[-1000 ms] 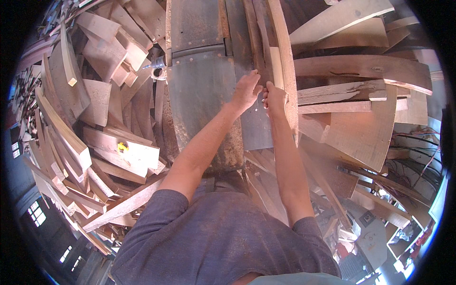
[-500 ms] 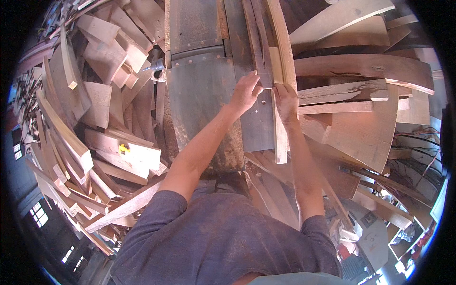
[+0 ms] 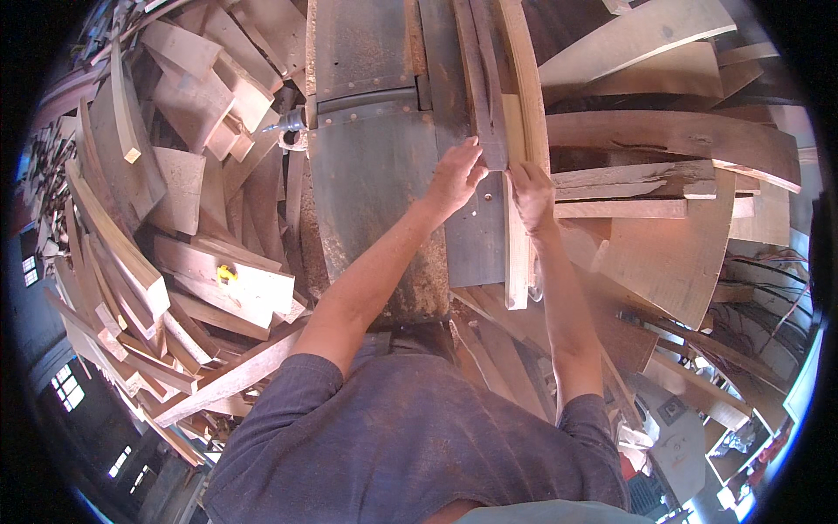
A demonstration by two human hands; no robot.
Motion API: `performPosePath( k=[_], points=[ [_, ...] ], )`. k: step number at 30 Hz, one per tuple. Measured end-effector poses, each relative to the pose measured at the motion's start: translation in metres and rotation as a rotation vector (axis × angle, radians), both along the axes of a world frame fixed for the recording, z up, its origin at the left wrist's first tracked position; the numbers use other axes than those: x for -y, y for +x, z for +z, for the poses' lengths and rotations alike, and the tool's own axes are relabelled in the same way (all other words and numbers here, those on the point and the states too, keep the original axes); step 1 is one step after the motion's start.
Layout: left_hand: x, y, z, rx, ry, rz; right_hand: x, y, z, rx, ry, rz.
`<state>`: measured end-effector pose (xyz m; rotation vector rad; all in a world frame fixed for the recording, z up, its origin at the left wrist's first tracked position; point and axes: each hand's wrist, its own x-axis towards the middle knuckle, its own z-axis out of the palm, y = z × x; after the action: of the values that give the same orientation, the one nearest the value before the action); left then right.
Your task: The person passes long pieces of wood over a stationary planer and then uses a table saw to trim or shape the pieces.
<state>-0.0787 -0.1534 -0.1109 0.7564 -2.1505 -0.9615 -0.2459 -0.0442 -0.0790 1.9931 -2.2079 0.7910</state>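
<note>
A long dark-brown wooden board (image 3: pixel 483 96) lies lengthwise on a flat grey metal machine table (image 3: pixel 371 175), its near end between my two hands. My left hand (image 3: pixel 456 179) grips the left corner of that end, with the fingers bent along its edge. At the right corner, my right hand (image 3: pixel 531 196) is closed with thumb and fingers at the board's end, partly over a pale wooden strip (image 3: pixel 516 262). This strip runs along the board's right side, beside a longer pale timber (image 3: pixel 526 79). The board's far end is outside the view.
Planks and offcuts (image 3: pixel 183 188) are heaped to the left, one holding a small yellow object (image 3: pixel 227 274). A blue-tipped tool (image 3: pixel 292 122) sits by the table's left edge. Wide boards (image 3: pixel 672 135) are stacked at right, with loose cables (image 3: pixel 768 271) beyond.
The whole view has shifted slightly, with table and board a little lower in the picture. Both hands stay at the board's near end, the right one's fingers slightly rearranged.
</note>
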Motion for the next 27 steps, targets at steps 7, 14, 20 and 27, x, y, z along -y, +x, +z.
performPosePath(
  k=[7, 14, 20, 27],
  points=[
    [0.009, -0.004, 0.000, 0.019, 0.099, -0.014, 0.013, -0.001, -0.001, -0.026, -0.050, -0.022],
    [0.021, -0.008, 0.001, 0.028, 0.094, -0.037, 0.023, -0.005, 0.000, 0.000, -0.030, -0.038],
    [0.032, -0.013, -0.003, -0.029, 0.053, -0.036, 0.032, -0.010, -0.002, -0.033, -0.019, -0.032],
    [0.041, -0.014, 0.000, 0.036, 0.108, -0.055, 0.041, -0.012, -0.002, -0.031, -0.035, -0.048]
  ],
)
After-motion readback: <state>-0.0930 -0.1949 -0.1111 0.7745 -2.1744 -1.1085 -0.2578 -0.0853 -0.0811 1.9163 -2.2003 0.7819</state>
